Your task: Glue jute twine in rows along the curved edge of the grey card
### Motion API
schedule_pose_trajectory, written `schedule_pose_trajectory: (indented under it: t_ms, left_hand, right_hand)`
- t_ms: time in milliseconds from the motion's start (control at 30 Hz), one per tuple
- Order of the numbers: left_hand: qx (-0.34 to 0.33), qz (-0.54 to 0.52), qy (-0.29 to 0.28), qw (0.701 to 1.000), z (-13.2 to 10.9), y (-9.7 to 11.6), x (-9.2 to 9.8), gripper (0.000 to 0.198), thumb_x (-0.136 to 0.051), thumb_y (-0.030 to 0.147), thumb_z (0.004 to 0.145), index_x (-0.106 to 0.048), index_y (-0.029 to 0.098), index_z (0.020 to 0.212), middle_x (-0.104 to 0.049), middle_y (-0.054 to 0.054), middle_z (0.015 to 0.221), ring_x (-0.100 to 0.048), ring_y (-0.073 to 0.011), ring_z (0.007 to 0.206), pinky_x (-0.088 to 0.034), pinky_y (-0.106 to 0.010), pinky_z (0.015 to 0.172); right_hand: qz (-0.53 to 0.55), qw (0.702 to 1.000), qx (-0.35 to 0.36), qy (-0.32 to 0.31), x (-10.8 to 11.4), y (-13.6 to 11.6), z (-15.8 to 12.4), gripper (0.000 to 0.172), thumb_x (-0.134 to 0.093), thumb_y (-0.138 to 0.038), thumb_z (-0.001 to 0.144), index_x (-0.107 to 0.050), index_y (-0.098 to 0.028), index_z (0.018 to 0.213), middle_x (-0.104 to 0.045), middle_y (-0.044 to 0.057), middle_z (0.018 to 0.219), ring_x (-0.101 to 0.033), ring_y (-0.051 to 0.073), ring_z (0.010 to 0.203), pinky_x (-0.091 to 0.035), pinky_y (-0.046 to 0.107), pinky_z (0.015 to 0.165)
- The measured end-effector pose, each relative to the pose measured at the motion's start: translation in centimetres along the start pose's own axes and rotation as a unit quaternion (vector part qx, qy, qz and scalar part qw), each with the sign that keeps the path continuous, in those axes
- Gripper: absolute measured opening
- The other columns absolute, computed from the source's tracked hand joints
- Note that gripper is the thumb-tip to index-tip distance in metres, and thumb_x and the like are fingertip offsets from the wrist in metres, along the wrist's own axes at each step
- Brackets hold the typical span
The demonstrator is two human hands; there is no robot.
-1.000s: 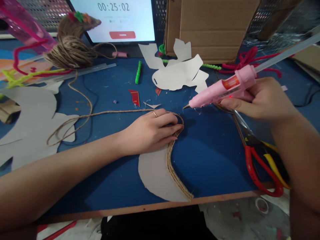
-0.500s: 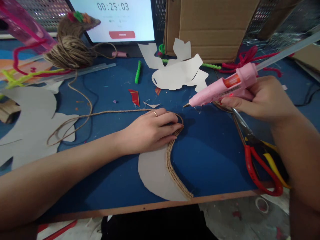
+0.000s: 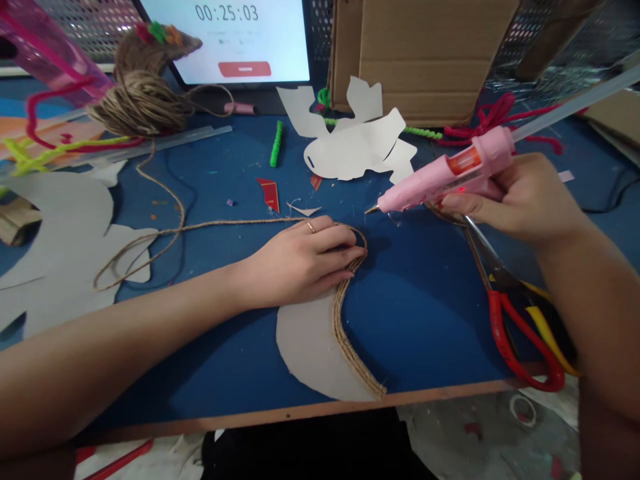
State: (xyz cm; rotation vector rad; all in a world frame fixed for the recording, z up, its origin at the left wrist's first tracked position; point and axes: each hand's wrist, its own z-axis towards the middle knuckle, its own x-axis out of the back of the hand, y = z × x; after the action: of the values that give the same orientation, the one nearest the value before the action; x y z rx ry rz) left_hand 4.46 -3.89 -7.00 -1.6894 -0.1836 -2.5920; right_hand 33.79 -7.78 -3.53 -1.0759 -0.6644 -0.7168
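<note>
My left hand point(image 3: 303, 260) lies curled over a jute twine point(image 3: 345, 327), pressing its bend at the fingertips. The twine runs in a doubled curve along the edge of a grey card crescent point(image 3: 310, 347), and a loose length trails off to the left. My right hand point(image 3: 520, 197) grips a pink hot glue gun point(image 3: 445, 175) with a long glue stick point(image 3: 575, 103) in its back. The gun's metal nozzle point(image 3: 371, 211) hangs just right of my left fingertips, above the blue table, not touching the twine.
Red-and-yellow-handled scissors point(image 3: 520, 327) lie under my right wrist. A twine ball point(image 3: 140, 103), a timer tablet point(image 3: 225, 40), white paper cutouts point(image 3: 355, 143), a cardboard box point(image 3: 430, 53) and pipe cleaners point(image 3: 485, 117) stand beyond. Larger grey card point(image 3: 55, 233) lies left.
The glue gun and my right hand have shifted only slightly. My left hand stays on the twine, and the twine has not visibly moved.
</note>
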Motion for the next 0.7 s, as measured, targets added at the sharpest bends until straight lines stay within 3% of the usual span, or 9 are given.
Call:
schedule_pose_trajectory:
  t_ms: [200,367,533,700]
  left_hand:
    - [-0.012,0.006,0.035,0.999,-0.29,0.22,0.3,0.023,-0.053,0.022,0.09,-0.062,0.011,0.109,-0.063,-0.009,0.091,-0.06,-0.0165,0.084,-0.053,-0.029,0.08]
    - [0.062,-0.029,0.103,0.992,-0.73,0.53,0.79,0.013,-0.055,0.02,0.087,-0.065,0.016,0.08,-0.062,-0.005,0.079,-0.057,-0.0116,0.064,-0.05,-0.025,0.057]
    - [0.064,-0.033,0.101,0.992,-0.68,0.52,0.95,0.014,-0.054,0.018,0.084,-0.066,0.016,0.076,-0.063,-0.005,0.075,-0.056,-0.0115,0.06,-0.047,-0.025,0.053]
    - [0.066,-0.041,0.097,0.992,-0.67,0.53,0.85,0.014,-0.056,0.017,0.083,-0.066,0.015,0.074,-0.064,-0.006,0.076,-0.058,-0.0136,0.063,-0.048,-0.026,0.055]
  right_hand:
    - [0.053,0.998,-0.003,0.024,0.54,-0.06,0.03,0.049,-0.065,-0.062,0.07,-0.053,-0.017,0.054,-0.037,-0.004,0.048,-0.033,0.006,0.046,-0.024,0.021,0.04]
    - [0.086,0.996,0.017,0.019,0.76,-0.11,-0.05,0.041,-0.067,-0.056,0.071,-0.058,-0.018,0.061,-0.037,-0.005,0.049,-0.032,0.006,0.046,-0.025,0.021,0.039]
    - [0.134,0.99,0.04,-0.012,0.68,-0.17,-0.17,0.034,-0.069,-0.047,0.074,-0.061,-0.017,0.062,-0.048,-0.005,0.049,-0.041,0.004,0.045,-0.03,0.017,0.038]
    - [0.192,0.98,0.053,0.005,0.43,-0.12,-0.2,0.027,-0.071,-0.04,0.075,-0.06,-0.018,0.063,-0.052,-0.005,0.052,-0.047,0.005,0.048,-0.037,0.016,0.043]
